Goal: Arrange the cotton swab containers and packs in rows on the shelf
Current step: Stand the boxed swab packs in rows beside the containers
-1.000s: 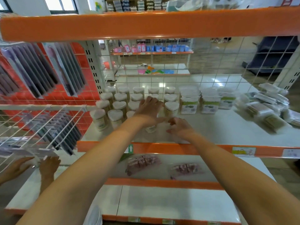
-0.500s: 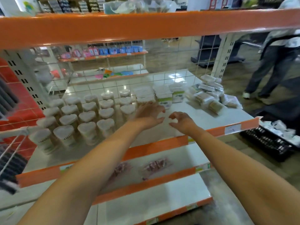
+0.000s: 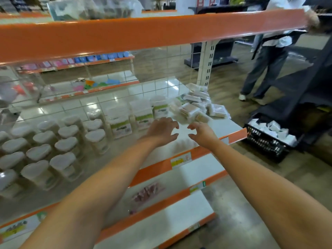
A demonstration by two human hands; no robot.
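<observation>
Several heart-lidded cotton swab containers (image 3: 64,146) stand in rows on the left of the white shelf (image 3: 221,125). Square tubs with green labels (image 3: 122,125) stand in a line behind them. A loose pile of flat cotton swab packs (image 3: 195,105) lies at the shelf's right end. My left hand (image 3: 161,131) and my right hand (image 3: 202,133) hover side by side over the bare shelf just in front of the pile, fingers loosely curled, holding nothing.
An orange shelf beam (image 3: 143,33) crosses overhead. Lower shelves hold small pink packs (image 3: 146,192). A black crate of white packs (image 3: 269,137) sits on the floor to the right. A person in dark trousers (image 3: 262,69) stands beyond it.
My view swung right, away from the hanging racks. Both hands moved along the shelf from the heart-lidded containers toward the pile of flat packs.
</observation>
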